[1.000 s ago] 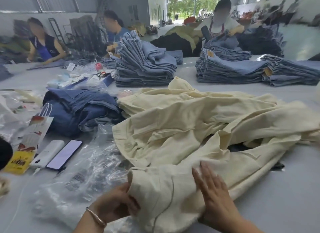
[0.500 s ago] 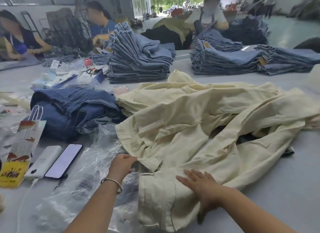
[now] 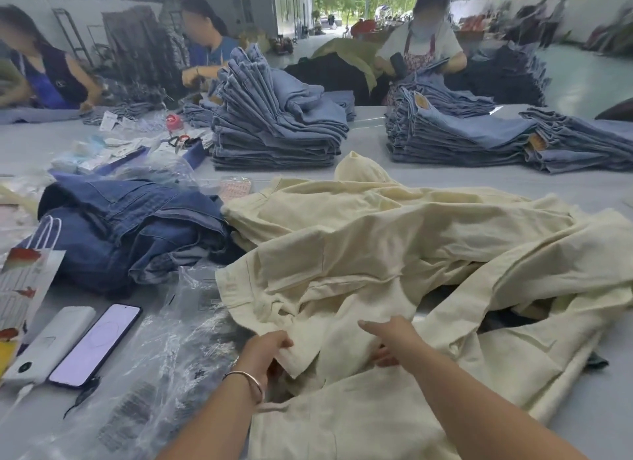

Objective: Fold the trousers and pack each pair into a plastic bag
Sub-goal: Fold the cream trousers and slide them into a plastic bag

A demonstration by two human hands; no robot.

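Cream trousers (image 3: 394,254): soft, limp; my left hand (image 3: 265,351) pinches an edge, right hand (image 3: 390,336) pinches a fold beside it.

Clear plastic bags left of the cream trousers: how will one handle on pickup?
The plastic bags look thin and crinkled, so probably floppy and very light. The glossy film is likely slippery, and the overlapping sheets may cling or lift together. The left hand grips the cream trousers, not a bag.

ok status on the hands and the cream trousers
Left hand pinching cream trousers edge. Right hand gripping same cloth. Plastic bags alongside, none filled.
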